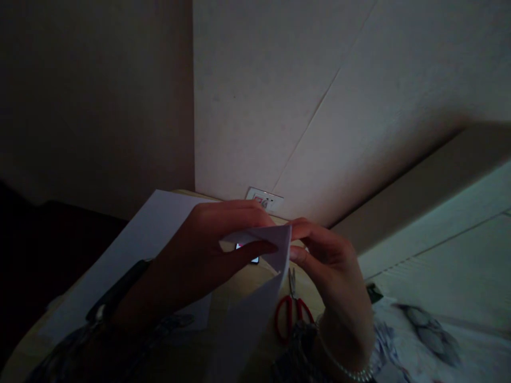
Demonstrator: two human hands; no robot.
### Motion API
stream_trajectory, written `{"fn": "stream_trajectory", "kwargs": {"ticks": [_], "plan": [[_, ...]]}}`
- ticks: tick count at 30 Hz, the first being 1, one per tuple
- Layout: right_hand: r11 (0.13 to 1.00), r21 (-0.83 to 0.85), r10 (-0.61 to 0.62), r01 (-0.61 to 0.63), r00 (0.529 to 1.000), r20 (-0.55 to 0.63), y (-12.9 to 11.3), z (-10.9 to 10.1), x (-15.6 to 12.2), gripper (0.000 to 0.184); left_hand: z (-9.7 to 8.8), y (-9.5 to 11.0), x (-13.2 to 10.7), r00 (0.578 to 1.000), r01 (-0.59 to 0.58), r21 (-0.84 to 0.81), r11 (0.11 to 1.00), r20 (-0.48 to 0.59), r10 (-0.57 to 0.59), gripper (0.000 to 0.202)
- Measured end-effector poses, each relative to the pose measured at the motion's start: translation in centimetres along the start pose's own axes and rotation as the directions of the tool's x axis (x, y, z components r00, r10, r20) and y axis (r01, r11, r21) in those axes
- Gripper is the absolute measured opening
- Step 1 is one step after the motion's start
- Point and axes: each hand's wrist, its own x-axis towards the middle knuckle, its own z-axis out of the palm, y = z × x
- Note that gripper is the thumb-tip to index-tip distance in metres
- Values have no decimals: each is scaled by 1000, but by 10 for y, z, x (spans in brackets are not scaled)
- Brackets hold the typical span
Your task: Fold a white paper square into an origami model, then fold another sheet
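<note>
A folded sheet of white paper (255, 314) is held up in front of me, its fold edge near the middle of the view. My left hand (223, 239) pinches the upper part, thumb inside the fold and fingers behind it. On the other side my right hand (327, 255) grips the folded edge between thumb and fingertips. Below the right hand, scissors with red handles (289, 314) lie on the table, partly covered by my sleeve. Behind the paper, a lit phone screen (254, 260) shows only in part.
Larger white paper (131, 255) lies on the light wooden table (255, 284) to the left, under my left forearm. A wall socket (265, 199) is on the wall just behind the table. At the lower right is patterned fabric (431, 335). The room is dim.
</note>
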Motion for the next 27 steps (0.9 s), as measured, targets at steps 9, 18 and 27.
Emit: {"fn": "stream_trajectory", "kwargs": {"ticks": [9, 18, 27], "plan": [[1000, 18, -23, 22, 1000, 16, -6, -2, -2, 5, 2, -1, 0, 1000, 19, -10, 1000, -3, -19, 19], [994, -79, -76, 73, 996, -43, -9, 2, -6, 7, 2, 11, 1, 993, 117, -6, 993, -1, -117, 21], [962, -235, -171, 136, 976, -136, -13, 5, -13, 10, 1, 19, 4, 975, 223, -70, 972, 8, -223, 18]]}}
